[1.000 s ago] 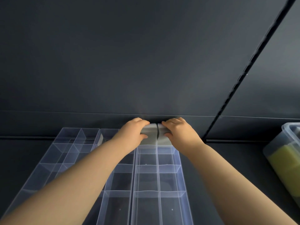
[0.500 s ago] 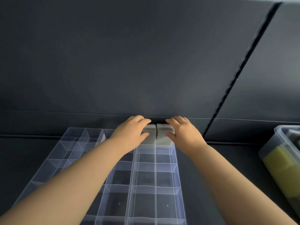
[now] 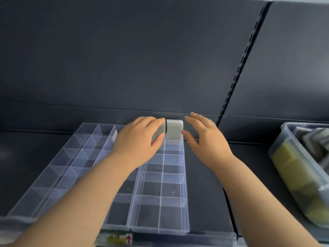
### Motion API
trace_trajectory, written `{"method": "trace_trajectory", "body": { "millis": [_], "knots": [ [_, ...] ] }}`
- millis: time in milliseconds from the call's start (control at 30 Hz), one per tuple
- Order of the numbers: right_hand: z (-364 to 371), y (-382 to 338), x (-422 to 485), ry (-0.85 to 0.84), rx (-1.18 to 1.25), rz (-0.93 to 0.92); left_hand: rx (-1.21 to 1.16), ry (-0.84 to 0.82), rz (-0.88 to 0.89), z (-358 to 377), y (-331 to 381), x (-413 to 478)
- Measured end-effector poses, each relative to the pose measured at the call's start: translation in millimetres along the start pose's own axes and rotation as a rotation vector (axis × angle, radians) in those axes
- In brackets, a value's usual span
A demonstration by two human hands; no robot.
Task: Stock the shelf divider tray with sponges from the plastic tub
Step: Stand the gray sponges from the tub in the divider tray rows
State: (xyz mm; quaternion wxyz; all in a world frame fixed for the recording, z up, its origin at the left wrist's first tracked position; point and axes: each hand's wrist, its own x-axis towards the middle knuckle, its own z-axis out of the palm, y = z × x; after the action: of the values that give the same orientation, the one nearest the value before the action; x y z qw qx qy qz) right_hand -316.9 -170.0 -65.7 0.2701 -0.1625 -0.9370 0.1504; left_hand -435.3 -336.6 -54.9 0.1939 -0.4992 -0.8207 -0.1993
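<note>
Left hand: the left hand (image 3: 137, 139) is clamped on the left grey sponge (image 3: 159, 131), fingers curled over the top and thumb on the near face.
Right hand: the right hand (image 3: 204, 138) is wide open with fingers spread and holds nothing. It sits just to the right of the right grey sponge (image 3: 174, 130). The thumb tip is right at the sponge's edge, and I can't tell if it touches.
Sponges: both stand upright side by side with a thin dark gap between them, in the rearmost cells of the tray's right-hand section.
Divider tray: the clear shelf divider tray (image 3: 186, 193) lies flat on the dark shelf (image 3: 204, 184), and both forearms reach over its near cells.
Plastic tub: the plastic tub (image 3: 292, 130) is well off to the right at the frame edge. It holds yellow sponges (image 3: 288, 166) against the near wall and grey sponges (image 3: 313, 139) behind them.
Backdrop: a dark back panel (image 3: 124, 59) with a slotted upright (image 3: 238, 68) running up it.
Front edge: there's a label with a red arrow (image 3: 128, 238) on the shelf lip.
</note>
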Motion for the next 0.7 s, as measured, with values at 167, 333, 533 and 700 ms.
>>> {"method": "trace_trajectory", "body": {
  "millis": [167, 333, 533, 700],
  "knots": [
    [5.3, -23.7, -53.1, -0.123, 0.015, 0.088, -0.025, -0.160, -0.032, -3.0, 8.0, -55.9],
    [0.6, -55.7, -110.9, -0.170, 0.048, 0.207, -0.128, -0.260, -0.034, -18.3, 13.7, -107.6],
    [-19.7, -81.8, -184.6, -0.140, 0.041, 0.350, -0.207, -0.296, 0.036, -35.5, 38.5, -154.9],
    [-60.2, -74.9, -252.4, -0.149, 0.002, 0.474, -0.333, -0.383, 0.115, -39.7, 91.7, -173.2]
  ]
}}
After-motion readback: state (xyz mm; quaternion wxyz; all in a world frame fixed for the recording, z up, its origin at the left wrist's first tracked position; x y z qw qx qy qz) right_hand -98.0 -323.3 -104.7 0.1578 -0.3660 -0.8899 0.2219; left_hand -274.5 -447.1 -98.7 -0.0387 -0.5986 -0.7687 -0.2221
